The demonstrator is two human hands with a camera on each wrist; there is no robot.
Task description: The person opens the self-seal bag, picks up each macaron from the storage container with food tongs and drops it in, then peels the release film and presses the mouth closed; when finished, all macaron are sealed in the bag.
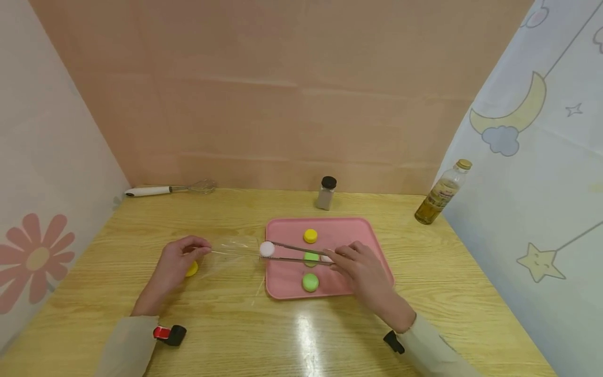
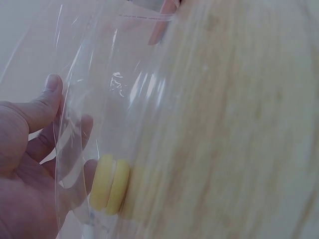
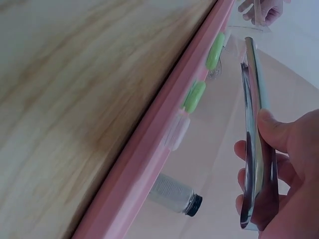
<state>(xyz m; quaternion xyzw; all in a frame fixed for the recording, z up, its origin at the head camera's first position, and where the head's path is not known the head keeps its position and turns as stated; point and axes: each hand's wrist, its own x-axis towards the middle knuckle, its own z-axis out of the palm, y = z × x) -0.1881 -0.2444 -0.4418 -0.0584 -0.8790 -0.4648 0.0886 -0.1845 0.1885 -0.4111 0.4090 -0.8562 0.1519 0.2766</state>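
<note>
A plain brown backdrop (image 1: 282, 115) stands behind the wood-grain worktop (image 1: 226, 340). From my remote station I see the pale macaron (image 1: 266, 249) at the 9 o'clock edge of the pink tray (image 1: 285, 283), between the tips of the metal tongs (image 3: 266, 194). The right hand's (image 1: 365, 272) fingers clamp round the tongs; the left hand's (image 1: 175, 262) fingers pinch the clear bag (image 1: 233, 256), at 9 o'clock from the macaron. I judge the macaron light and brittle-shelled, best taken softly at opposite sides; the bag seems limp and slippery, best held by its edge.
</note>
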